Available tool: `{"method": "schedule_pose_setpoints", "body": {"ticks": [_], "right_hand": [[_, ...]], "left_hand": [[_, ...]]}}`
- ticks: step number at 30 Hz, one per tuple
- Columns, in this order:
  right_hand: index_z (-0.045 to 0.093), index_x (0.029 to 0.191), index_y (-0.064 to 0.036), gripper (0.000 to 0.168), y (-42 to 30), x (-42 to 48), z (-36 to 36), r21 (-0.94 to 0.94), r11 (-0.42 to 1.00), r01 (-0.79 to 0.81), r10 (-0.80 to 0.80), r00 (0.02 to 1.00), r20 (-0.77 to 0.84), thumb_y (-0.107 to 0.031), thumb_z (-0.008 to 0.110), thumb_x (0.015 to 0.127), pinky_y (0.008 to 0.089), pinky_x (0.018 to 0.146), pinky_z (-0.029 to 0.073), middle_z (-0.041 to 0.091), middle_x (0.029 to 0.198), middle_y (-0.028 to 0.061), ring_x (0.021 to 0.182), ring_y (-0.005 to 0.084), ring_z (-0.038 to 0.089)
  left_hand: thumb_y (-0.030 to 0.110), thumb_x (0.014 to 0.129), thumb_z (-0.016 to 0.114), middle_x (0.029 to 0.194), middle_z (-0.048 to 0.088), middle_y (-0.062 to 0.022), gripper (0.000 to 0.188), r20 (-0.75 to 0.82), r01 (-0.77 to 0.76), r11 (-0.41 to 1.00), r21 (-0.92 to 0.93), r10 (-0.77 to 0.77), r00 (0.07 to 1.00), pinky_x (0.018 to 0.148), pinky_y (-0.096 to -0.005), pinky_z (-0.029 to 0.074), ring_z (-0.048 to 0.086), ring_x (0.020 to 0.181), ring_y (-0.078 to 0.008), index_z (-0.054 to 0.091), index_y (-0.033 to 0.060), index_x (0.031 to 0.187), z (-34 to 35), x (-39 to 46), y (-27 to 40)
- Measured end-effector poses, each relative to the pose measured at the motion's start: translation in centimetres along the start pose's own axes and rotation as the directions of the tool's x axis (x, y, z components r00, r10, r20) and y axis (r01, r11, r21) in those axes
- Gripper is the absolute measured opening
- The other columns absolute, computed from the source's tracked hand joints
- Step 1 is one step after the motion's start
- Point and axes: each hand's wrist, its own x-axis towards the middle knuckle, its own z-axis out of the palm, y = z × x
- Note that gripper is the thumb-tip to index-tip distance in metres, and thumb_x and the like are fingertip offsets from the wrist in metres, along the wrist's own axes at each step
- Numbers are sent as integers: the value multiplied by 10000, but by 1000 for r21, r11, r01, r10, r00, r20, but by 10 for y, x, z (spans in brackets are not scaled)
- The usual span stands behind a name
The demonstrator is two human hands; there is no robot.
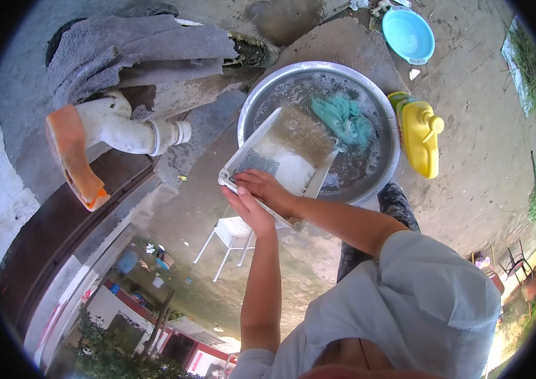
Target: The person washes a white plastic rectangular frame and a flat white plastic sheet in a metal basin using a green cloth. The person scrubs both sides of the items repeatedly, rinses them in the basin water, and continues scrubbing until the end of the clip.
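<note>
A white, translucent rectangular plastic bin [327, 175] leans in a round metal basin [393, 156] of murky, sudsy water. Its far end sits low in the basin, and its near end sticks out over the rim towards me. My left hand [253, 212] grips the bin's near wall from outside, thumb over the edge. Inside the bin, the fingers of my right hand [270, 189] press on a grey scrubbing pad [257, 162]; they cover part of it. Foam and brownish water lie on the bin's floor. A bunched green mesh cloth [341, 118] floats beside the bin.
A yellow jug [420, 137] stands right of the basin, a blue plastic basin [408, 35] beyond it. At left are a white plastic pipe elbow [121, 125] and a grey towel [130, 52] draped over something. A small white stool [232, 232] is below the bin.
</note>
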Motion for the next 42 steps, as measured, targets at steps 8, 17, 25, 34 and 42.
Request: {"method": "schedule_pose_setpoints", "body": {"ticks": [8, 17, 25, 34, 42], "right_hand": [[485, 1291, -260, 383, 95, 4, -57, -26, 797, -604, 605, 796, 20, -277, 474, 909, 383, 1046, 318, 388, 1400, 45, 1269, 283, 351], [566, 1225, -198, 414, 30, -39, -26, 31, 995, 99, -104, 968, 229, -76, 578, 830, 409, 1057, 285, 425, 1378, 65, 1257, 311, 368], [522, 1238, -119, 422, 105, 3, -51, -288, 772, -566, 490, 819, -298, -137, 566, 818, 392, 1013, 349, 455, 1325, 93, 1186, 334, 415], [637, 1094, -138, 325, 34, -7, -27, -5, 993, -116, 116, 990, -76, -45, 620, 783, 351, 903, 429, 524, 1158, 106, 1054, 289, 513], [595, 1119, -60, 293, -24, 20, -86, 263, 960, -94, 207, 873, -442, -50, 567, 827, 347, 839, 471, 553, 1155, 108, 932, 287, 563]], "left_hand": [[516, 913, 377, 1465, 168, -192, 768, 42, 121, 973, -196, -114, 993, 1058, -419, 266, 274, 1313, -324, 82, 58, 1454, -2, -13, -20], [500, 909, 396, 1443, 205, -194, 760, -9, 98, 979, -178, -101, 995, 1042, -423, 283, 305, 1289, -327, 122, 37, 1445, -4, -3, -23], [473, 919, 388, 1419, 225, -223, 722, 27, 31, 992, -125, -28, 999, 1038, -408, 283, 304, 1287, -326, 154, 31, 1439, 12, -11, -5], [387, 912, 425, 1395, 269, -228, 678, 32, 79, 986, -146, -75, 997, 1015, -413, 311, 351, 1250, -355, 173, 33, 1434, 6, -9, 3], [314, 871, 485, 1340, 313, -252, 667, 52, -90, 989, 117, 85, 995, 1016, -438, 267, 325, 1227, -399, 216, 51, 1422, 8, -1, 1]]}}
